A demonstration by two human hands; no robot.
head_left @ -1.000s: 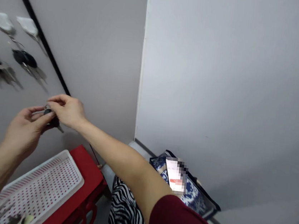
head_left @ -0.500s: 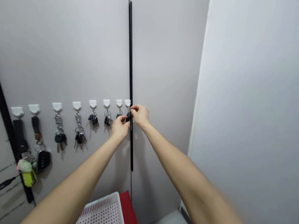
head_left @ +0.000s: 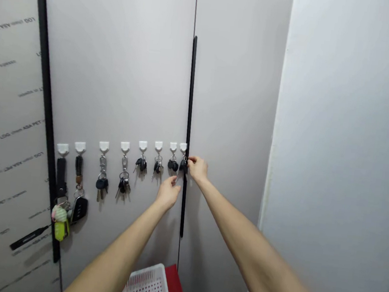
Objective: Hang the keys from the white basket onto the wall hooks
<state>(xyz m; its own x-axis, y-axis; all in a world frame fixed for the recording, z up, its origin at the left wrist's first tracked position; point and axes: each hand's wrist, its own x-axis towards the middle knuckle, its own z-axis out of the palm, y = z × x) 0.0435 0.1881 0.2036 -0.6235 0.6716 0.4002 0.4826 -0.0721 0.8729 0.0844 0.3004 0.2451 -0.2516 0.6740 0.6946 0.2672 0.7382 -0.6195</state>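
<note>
left grip [head_left: 168, 193]: below centre, fingers parted | right grip [head_left: 198, 168]: near centre, higher, fingertips leftward | left arm [head_left: 123, 245], right arm [head_left: 247, 236]: bottom edge upward

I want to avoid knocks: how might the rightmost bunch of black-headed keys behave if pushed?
That key bunch would probably swing, since it hangs below a small white hook. It looks small, so it's probably light.

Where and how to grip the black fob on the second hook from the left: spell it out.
Pinch the black fob by its broad body, probably best from the right: the neighbouring keys hang well apart there, while the yellow-green item crowds its lower left.
</note>
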